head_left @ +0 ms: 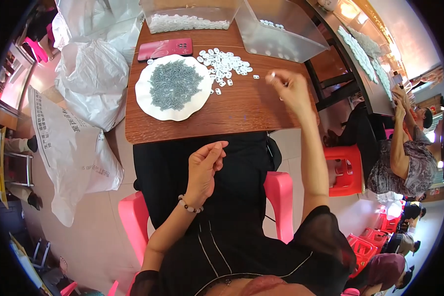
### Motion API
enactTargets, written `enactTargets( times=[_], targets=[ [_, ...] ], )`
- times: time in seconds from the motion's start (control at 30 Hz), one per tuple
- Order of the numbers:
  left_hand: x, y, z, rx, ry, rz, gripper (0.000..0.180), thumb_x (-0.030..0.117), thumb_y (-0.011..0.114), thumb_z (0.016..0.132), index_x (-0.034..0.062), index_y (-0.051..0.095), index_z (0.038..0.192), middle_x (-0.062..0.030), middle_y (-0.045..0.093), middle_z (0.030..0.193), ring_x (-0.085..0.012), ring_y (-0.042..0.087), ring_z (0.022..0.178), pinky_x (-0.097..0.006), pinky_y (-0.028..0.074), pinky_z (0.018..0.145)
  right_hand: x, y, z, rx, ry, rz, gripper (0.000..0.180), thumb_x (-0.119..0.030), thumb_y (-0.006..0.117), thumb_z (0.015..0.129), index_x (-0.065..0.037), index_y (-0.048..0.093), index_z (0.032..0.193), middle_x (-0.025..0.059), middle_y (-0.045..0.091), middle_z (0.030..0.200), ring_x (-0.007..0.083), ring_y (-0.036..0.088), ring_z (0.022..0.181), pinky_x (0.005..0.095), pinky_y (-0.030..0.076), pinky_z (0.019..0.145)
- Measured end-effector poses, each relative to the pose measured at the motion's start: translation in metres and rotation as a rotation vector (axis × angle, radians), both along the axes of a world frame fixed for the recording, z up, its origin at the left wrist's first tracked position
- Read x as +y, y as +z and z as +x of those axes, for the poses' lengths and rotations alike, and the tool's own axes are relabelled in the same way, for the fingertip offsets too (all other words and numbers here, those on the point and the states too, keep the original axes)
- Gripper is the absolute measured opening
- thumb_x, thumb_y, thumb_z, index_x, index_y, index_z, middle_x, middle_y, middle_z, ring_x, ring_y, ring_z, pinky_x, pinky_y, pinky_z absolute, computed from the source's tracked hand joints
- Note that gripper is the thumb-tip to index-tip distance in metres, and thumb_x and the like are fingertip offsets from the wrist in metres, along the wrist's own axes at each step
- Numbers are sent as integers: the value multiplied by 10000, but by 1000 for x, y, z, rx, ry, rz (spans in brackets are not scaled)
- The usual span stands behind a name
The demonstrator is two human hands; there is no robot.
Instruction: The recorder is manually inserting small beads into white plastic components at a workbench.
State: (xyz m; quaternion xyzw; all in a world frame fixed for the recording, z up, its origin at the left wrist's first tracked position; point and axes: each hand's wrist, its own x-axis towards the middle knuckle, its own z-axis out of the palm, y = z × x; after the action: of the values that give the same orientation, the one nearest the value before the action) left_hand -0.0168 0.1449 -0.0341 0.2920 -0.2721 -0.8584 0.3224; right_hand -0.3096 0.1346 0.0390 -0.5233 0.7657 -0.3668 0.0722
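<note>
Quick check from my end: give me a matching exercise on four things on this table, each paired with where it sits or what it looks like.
Things:
1. phone
2. white plate
3. loose white pieces
4. right hand

Descriptions:
A. scattered on the wood beside the plate
B. pink, flat, behind the plate
C. pinches one small white piece
D. heaped with grey screws

Pairs: 1-B, 2-D, 3-A, 4-C
</note>
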Motion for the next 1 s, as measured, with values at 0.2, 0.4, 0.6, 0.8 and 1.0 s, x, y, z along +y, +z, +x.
enactTargets(
  times=[0.2, 0.4, 0.6, 0.8, 1.0],
  targets=[
    [4, 0, -2, -6, -14, -13, 231, 196, 619, 941, -4, 688, 1035, 20, 609, 761, -18, 461, 589, -157, 359, 541, -65, 77, -63, 410, -185, -249, 375, -317, 682, 838, -71, 682, 1121, 103, 707, 830, 186, 651, 768, 311, 501, 720],
    [0, -1, 3, -38, -21, -16, 214, 181, 624, 934, -1, 692, 1024, 25, 601, 739, -19, 456, 579, -159, 351, 533, -72, 65, -66, 537, -188, -355, 335, -320, 663, 842, -122, 692, 1110, 121, 712, 895, 267, 673, 814, 349, 516, 748],
    [-6, -5, 6, -32, 27, 0, 215, 183, 621, 935, -6, 692, 1009, 24, 596, 731, -21, 453, 576, -164, 348, 533, 4, 17, 36, -212, 525, 33, 159, 25, 526, 871, 12, 669, 939, 48, 678, 806, 120, 638, 671, 262, 502, 611],
    [-12, -14, -1, -61, 46, -9, 209, 160, 608, 941, -20, 677, 1020, 16, 595, 738, -27, 458, 578, -161, 350, 533, 48, -31, 74, 257, 762, 297, 103, -116, 589, 822, -80, 652, 895, 85, 674, 748, 289, 657, 735, 394, 512, 681],
    [-16, -24, 2, -112, 65, 2, 199, 165, 614, 939, -14, 677, 998, 19, 589, 726, -28, 461, 570, -160, 352, 523, 63, -56, 96, 262, 908, 503, 161, -197, 576, 886, -61, 652, 926, 130, 670, 813, 296, 645, 821, 396, 524, 699]
  ],
)
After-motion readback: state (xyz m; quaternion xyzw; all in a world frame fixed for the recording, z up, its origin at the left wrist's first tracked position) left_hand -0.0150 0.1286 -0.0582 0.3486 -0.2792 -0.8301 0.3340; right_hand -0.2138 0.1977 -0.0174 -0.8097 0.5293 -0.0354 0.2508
